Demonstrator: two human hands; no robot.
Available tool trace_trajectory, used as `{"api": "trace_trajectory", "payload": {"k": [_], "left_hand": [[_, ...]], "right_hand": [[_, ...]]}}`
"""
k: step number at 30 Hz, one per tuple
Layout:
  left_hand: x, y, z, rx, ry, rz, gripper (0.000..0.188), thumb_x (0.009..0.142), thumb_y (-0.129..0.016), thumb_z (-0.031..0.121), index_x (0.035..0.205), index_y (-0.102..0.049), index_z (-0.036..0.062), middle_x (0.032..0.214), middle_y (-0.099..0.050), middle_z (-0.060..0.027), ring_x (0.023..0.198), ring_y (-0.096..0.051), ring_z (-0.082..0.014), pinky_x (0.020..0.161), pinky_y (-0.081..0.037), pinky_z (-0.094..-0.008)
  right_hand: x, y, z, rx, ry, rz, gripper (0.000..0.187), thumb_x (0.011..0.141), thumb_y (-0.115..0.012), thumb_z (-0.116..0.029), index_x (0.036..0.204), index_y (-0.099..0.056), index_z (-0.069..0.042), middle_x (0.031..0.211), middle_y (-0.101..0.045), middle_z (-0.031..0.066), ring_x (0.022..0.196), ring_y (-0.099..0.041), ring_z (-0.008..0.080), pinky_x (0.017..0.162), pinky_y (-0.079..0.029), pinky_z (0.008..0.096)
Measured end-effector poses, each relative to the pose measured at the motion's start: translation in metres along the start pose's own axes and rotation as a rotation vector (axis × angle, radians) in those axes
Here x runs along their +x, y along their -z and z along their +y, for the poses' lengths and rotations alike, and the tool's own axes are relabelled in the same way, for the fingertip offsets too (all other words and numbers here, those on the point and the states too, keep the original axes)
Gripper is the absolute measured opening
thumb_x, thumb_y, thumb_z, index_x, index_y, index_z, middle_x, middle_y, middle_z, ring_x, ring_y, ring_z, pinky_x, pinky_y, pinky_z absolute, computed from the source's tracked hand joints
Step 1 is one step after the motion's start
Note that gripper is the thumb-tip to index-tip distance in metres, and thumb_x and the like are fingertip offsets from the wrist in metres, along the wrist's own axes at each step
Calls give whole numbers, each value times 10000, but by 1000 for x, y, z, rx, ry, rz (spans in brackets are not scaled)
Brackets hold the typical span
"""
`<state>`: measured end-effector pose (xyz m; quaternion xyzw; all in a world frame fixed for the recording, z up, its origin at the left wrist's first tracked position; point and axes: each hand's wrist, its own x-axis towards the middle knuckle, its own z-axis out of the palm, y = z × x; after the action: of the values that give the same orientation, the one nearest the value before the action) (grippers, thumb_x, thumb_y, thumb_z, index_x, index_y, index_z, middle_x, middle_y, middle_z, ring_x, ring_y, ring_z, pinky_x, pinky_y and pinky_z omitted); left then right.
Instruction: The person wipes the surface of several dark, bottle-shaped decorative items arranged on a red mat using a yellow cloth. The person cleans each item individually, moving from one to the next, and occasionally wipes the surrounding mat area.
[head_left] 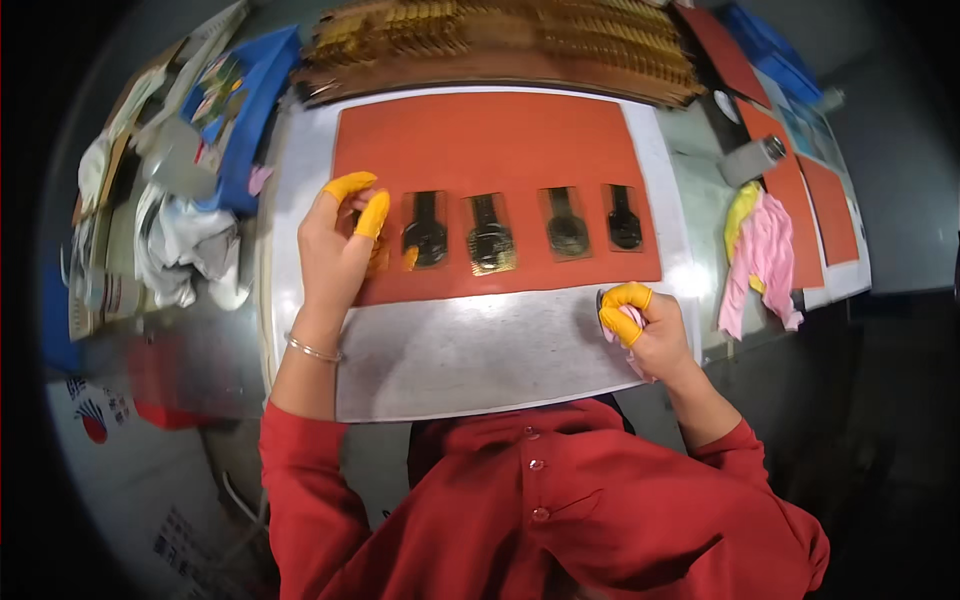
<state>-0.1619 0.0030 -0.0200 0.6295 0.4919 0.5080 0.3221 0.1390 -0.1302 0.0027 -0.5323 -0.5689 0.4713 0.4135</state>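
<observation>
An orange-red mat (500, 135) lies on a grey metal plate (470, 350). Several small amber-framed flat parts with dark round centres lie in a row on the mat, among them one (491, 236) in the middle and one (623, 218) at the right end. My left hand (335, 245), with yellow finger cots, rests on the leftmost part of the row, fingers pressing it. My right hand (640, 325), also with yellow cots, is closed on a small pink cloth (612, 335) at the plate's right edge.
Stacks of amber parts (500, 45) fill the far side behind the mat. A blue tray (245, 110) and white rags (185, 245) sit to the left. A pink and yellow cloth (762, 255) and a small grey bottle (750, 160) are to the right, beside more orange mats (810, 195).
</observation>
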Motion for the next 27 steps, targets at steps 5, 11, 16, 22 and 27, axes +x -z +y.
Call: {"api": "trace_trajectory", "payload": {"k": [5, 11, 16, 22, 27], "left_hand": [[-10, -73, 61, 489, -340, -503, 801, 611, -808, 333, 1231, -449, -27, 1208, -501, -200, 1123, -466, -339, 952, -358, -410], [1, -146, 63, 615, -271, -735, 943, 581, -814, 365, 1299, -351, -33, 1272, -398, -190, 1206, -357, -330, 1012, -260, -411], [-4, -143, 58, 668, -237, -712, 929, 560, -819, 328, 1289, -370, -33, 1179, -408, -155, 1135, -359, -322, 996, -248, -403], [1, -147, 68, 693, -289, -747, 894, 568, -802, 271, 1288, -348, -2, 1128, -416, -146, 1101, -389, -313, 985, -267, -400], [2, -150, 76, 708, -361, -744, 900, 581, -802, 283, 1303, -343, 4, 1197, -426, -167, 1152, -385, -328, 1008, -279, -401]], "right_hand": [[-17, 35, 19, 210, -183, 234, 42, 868, -572, -72, 855, -586, -34, 665, -557, 10, 510, -437, 33, 438, -332, 181], [-27, 72, 23, 204, -113, 354, 53, 857, -597, -86, 866, -595, -34, 667, -548, 0, 523, -439, 29, 442, -332, 181], [-7, 164, 6, 35, -158, 517, 151, 850, -603, -157, 885, -608, -10, 690, -550, -1, 609, -478, 49, 527, -371, 199], [31, 283, -17, -565, 51, 720, 212, 800, -634, -162, 860, -615, 40, 716, -600, 81, 654, -559, 161, 604, -432, 303], [84, 341, -15, -1010, 120, 645, 218, 742, -651, -158, 888, -628, 3, 835, -633, 214, 812, -618, 343, 685, -463, 407]]}}
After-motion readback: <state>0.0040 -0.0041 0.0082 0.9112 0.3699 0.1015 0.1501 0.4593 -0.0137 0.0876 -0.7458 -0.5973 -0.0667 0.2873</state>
